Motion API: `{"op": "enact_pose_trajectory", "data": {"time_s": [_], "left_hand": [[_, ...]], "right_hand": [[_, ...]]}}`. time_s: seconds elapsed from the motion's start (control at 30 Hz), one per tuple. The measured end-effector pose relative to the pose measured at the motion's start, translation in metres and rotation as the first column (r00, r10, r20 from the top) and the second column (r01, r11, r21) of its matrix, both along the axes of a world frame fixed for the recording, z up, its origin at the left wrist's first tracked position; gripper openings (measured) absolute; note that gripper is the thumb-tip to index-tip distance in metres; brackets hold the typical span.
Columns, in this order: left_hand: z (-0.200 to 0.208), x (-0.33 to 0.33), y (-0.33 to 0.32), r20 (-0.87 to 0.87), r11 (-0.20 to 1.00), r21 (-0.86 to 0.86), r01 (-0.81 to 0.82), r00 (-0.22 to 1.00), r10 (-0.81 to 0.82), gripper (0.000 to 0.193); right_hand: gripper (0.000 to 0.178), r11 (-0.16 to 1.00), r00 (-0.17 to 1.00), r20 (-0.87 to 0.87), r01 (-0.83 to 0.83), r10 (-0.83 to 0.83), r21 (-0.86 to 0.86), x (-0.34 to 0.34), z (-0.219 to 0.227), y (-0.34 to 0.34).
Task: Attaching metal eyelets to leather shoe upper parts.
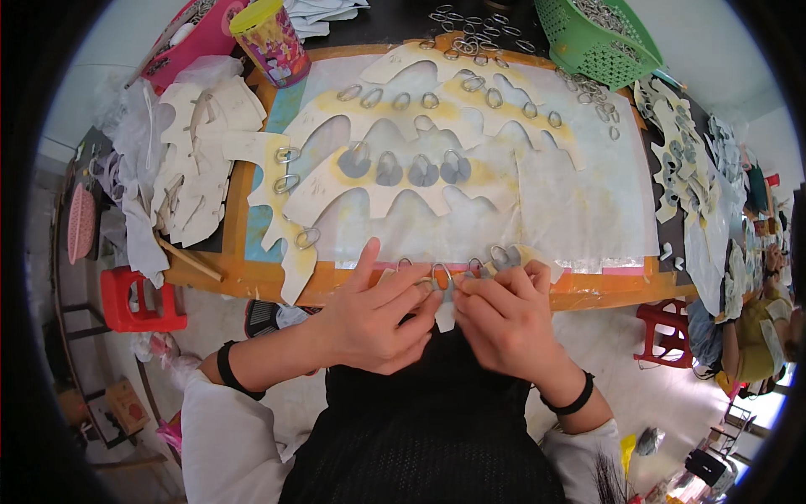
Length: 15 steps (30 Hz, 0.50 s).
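Observation:
At the table's near edge, my left hand point(374, 315) and my right hand point(512, 323) are close together, fingers pinched on a cream scalloped cut piece point(541, 262). A small grey tab point(447, 294) shows between the fingertips, with an oval metal ring point(442, 270) standing at it. More rings stick up along this piece, and a grey tab point(505, 257) lies by one near my right fingers. My left index finger points up, while the thumb and other fingers are closed. Just beyond lies another cream piece point(403, 197) with rings and grey tabs folded at them.
Cream pieces with yellowish edges and rings point(457, 101) cover the white sheet point(579, 210). Stacked pieces point(201, 160) lie left. At the back are loose rings point(478, 29), a green basket point(600, 42), a pink basket point(197, 42) and a colourful tub point(273, 50). Red stools point(141, 302) stand below.

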State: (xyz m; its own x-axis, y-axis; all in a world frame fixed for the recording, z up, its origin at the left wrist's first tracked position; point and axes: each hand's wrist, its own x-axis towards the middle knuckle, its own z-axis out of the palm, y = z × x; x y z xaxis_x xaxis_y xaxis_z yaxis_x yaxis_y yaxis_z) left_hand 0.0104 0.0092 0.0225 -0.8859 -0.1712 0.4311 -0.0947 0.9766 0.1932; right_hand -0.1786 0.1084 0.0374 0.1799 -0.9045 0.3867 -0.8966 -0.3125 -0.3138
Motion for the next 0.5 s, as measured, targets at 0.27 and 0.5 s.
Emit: {"op": "enact_pose_trajectory", "data": {"time_s": [0.27,0.5], "left_hand": [[-0.008,0.006,0.009,0.021,0.996,-0.041,-0.083,0.996,0.084,0.036],[-0.027,0.008,0.014,-0.047,0.973,-0.154,-0.173,0.985,0.168,0.037]], "right_hand": [[0.025,0.993,0.99,0.117,-0.083,0.073,0.086,-0.01,0.015,-0.001],[0.026,0.987,0.9,0.422,0.148,-0.108,-0.064,-0.012,0.015,-0.023]]}}
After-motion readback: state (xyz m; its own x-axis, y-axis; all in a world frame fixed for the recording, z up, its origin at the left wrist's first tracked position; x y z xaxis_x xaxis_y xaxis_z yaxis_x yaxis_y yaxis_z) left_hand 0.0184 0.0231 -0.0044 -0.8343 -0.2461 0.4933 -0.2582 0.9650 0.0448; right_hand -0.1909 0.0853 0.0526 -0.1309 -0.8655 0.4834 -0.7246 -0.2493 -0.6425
